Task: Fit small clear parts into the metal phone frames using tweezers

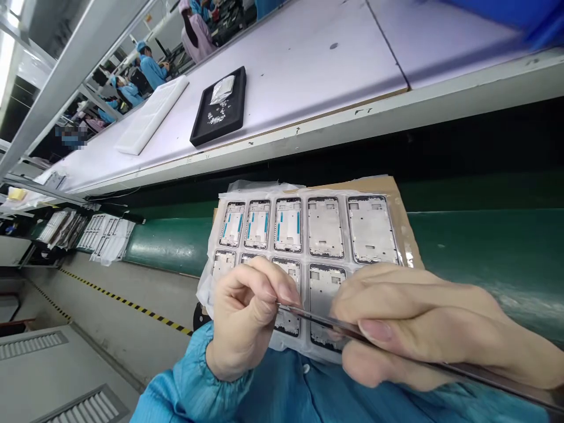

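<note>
A slim pair of dark metal tweezers (pixel 321 320) lies in my right hand (pixel 423 320), closed around its shaft, tips pointing left. My left hand (pixel 247 311) pinches thumb and fingers together right at those tips; a tiny piece there is too small to make out. Below both hands a white plastic tray (pixel 305 232) holds several phone frames in two rows. Three upper frames, such as this phone frame (pixel 288 223), carry blue strips. The plain phone frame (pixel 326 228) beside them shows bare grey metal. My hands cover part of the lower row.
Cardboard (pixel 403 223) lies under the tray on a green bench surface (pixel 476 241). On the raised white shelf (pixel 304 70) stand a black tray (pixel 240 111) with small bits and a bag (pixel 222 89), and a white foam slab (pixel 154 114). Co-workers sit beyond, at far left.
</note>
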A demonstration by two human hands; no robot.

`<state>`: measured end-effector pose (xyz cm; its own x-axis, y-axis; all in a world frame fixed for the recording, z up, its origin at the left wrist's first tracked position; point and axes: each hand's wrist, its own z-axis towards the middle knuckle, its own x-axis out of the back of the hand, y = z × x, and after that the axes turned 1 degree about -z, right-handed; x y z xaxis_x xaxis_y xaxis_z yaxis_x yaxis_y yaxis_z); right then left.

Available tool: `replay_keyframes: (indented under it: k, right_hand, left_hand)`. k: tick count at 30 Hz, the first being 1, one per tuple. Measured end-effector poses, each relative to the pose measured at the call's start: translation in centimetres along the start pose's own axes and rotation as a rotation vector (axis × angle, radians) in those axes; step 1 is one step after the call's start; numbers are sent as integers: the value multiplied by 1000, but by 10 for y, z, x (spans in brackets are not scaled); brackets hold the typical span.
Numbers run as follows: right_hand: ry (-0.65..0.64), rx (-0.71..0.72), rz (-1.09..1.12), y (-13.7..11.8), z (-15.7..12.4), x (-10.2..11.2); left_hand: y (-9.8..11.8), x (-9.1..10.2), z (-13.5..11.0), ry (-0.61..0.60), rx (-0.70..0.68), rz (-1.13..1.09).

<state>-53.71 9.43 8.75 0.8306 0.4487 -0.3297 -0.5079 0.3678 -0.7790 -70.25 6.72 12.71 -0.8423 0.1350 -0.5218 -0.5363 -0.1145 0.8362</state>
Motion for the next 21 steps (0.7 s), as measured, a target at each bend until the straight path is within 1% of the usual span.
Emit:
replay_keyframes:
  k: [2, 3, 4, 6, 8, 12, 15, 17, 20, 21]
  right_hand:
    - [14, 172, -177, -6, 8, 1]
    - [-9, 218, -264, -10, 12, 2]
    - [-52, 198, -300, -16, 15, 3]
    - [-116, 112, -289, -25, 20, 4]
    - [-91, 45, -236, -27, 20, 3]
    - [28, 54, -114, -9, 13, -3]
    - [88, 122, -142, 1, 8, -6]
    - [79, 131, -177, 0, 9, -5]
    - [0, 49, -207, -4, 15, -2]
    - [-7, 37, -211, -4, 18, -2]
  left_hand:
    - [-1, 1, 0, -9, 20, -38]
    - [-2, 1, 0, -14, 26, -47]
    - [-2, 1, 0, -16, 30, -50]
    - [-3, 1, -1, -15, 27, -49]
    - [-2, 1, -1, -6, 19, -46]
    - [2, 1, -2, 30, 1, 34]
    - [5, 2, -3, 76, -61, 167]
    - [6, 2, -2, 105, -96, 234]
    - [7, 5, 2, 131, -88, 271]
    - [8, 7, 3, 143, -75, 275]
